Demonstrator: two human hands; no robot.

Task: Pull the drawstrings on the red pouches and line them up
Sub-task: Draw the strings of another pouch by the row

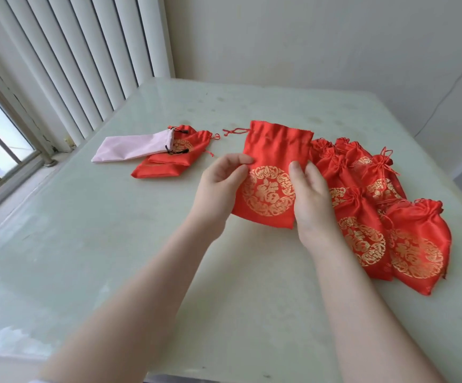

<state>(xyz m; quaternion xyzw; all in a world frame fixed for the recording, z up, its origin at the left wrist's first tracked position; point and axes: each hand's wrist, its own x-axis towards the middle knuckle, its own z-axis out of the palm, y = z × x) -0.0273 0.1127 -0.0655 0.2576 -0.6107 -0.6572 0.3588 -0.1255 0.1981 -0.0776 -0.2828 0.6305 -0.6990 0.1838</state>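
Nearest the camera, both bare forearms reach out over the pale green worktop (113, 244). The left hand (221, 186) pinches the left edge of an open red pouch (274, 172) between thumb and fingertips. The right hand (310, 194) lies along the pouch's right edge with fingers fairly straight; whether its thumb grips the cloth underneath cannot be told. The pouch is held face up between the two hands, its long axis running away from the person, gold medallion near the hands and the ungathered mouth at the far end.

The move to come turns on that mouth: the red drawstring (235, 131) trails from the top left corner, beyond the left hand's fingertips and nearer to it than to the right hand, so I judge both hands must shift away from the body to reach the cords.

To the right lies a row of cinched pouches (415, 244), overlapping. Farther left, red pouches (163, 168) rest under a pink pouch (130, 147).
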